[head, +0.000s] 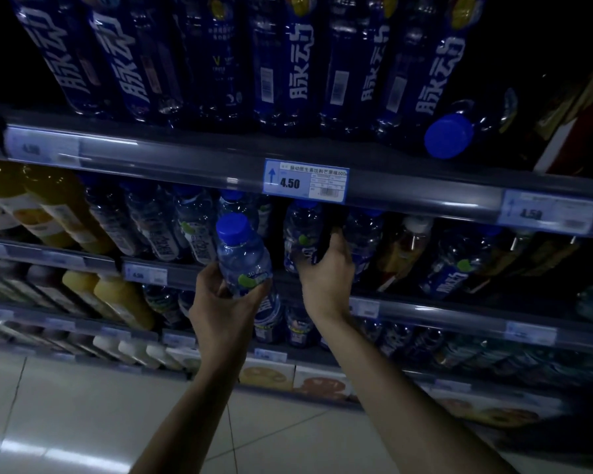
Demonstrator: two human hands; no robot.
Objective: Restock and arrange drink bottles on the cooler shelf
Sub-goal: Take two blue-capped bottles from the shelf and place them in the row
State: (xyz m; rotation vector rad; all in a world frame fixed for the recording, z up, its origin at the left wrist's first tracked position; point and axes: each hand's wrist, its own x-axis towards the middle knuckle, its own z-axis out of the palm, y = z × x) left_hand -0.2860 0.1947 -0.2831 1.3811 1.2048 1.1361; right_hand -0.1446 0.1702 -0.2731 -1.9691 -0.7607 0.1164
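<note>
My left hand grips a clear blue-capped drink bottle by its lower body and holds it upright in front of the second shelf. My right hand reaches into that shelf, its fingers closed around a blue-labelled bottle standing in the row. A dark gap lies between the two bottles. More blue-capped bottles stand behind them, partly hidden by the shelf rail.
Large blue bottles fill the top shelf, and one with a blue cap leans at its right. Yellow juice bottles stand at the left. A 4.50 price tag hangs on the rail. Pale floor tiles lie below.
</note>
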